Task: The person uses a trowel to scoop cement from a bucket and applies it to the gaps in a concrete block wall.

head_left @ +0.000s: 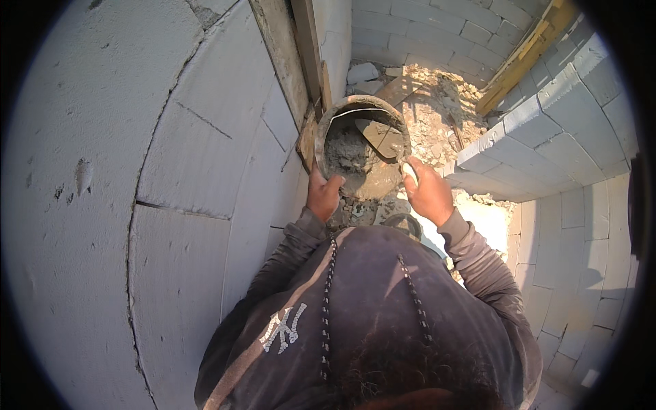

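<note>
A pale block wall (181,164) fills the left of the frame. At upper centre, a bucket (320,140) of grey mortar (347,152) is grasped by the left hand (324,194); the right hand (430,193) grips a trowel (380,139), blade inside the bucket.

On my left I see a pale grey block wall (184,273) with weathered brown wooden boards (279,58) along it, and ahead sunlit tan rubble (437,102) lies near a long yellowish timber beam (523,61) slanting beside a light-grey masonry wall (567,147) on my right.
</note>
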Demonstrator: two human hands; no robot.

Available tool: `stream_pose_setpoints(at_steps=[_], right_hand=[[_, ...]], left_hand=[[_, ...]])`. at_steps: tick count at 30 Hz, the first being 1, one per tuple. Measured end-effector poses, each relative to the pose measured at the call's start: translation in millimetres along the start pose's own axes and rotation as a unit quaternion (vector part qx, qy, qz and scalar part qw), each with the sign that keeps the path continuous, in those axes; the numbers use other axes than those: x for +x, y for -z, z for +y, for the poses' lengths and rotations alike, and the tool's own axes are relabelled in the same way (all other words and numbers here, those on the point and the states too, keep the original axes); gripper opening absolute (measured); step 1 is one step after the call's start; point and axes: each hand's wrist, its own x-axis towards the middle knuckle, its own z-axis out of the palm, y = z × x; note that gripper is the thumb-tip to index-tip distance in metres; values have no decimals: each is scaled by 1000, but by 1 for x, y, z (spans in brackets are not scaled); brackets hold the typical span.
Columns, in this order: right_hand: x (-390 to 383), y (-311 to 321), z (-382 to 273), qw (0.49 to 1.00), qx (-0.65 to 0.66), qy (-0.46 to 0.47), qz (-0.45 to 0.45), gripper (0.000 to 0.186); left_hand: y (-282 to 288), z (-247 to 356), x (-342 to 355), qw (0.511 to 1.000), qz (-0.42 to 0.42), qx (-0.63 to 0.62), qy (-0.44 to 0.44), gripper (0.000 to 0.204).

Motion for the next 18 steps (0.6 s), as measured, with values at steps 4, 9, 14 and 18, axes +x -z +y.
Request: stream_pose_setpoints(at_steps=[4,9,14,18], right_hand=[[1,-13,-9,992,-8,-78,-100,50],[12,-28,-34,982,67,-42,-172,50],[39,-49,-15,928,277,-52,-244,38],[35,-38,-28,844,424,-156,-289,33]], left_hand=[[-2,-13,1,999,-8,40,-17,80],[-2,-16,3,996,-48,79,5,85],[6,-42,5,985,-54,166,-14,86],[0,-34,6,976,-36,213,-39,79]])
